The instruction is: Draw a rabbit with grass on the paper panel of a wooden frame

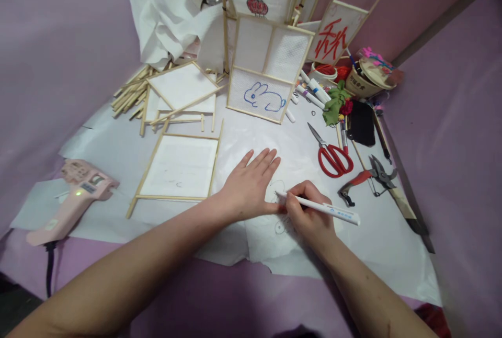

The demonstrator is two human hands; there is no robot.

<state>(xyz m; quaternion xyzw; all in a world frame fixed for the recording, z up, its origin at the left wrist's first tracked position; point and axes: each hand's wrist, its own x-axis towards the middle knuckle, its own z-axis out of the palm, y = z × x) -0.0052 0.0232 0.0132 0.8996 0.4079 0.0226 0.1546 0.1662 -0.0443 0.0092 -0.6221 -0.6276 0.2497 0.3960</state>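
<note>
My right hand (311, 215) grips a white pen (327, 208), its tip down on a sheet of white paper (261, 238). Faint dark outlines show on the paper around the tip, partly covered by my hands. My left hand (253, 183) lies flat on the paper just left of the pen, fingers spread. Left of it rests a wooden-stick frame (176, 198) backed with white paper that bears a few faint marks. Beyond my hands stands a framed panel (270, 71) with a blue rabbit drawing (263, 97).
A pink glue gun (74, 199) lies at left. Wooden sticks (131, 92) and crumpled white cloth or paper (168, 19) are behind. On the right are red-handled scissors (331, 155), pruning shears (368, 178), a black phone-like object (361, 122), markers (314, 94) and a paper bowl (363, 82).
</note>
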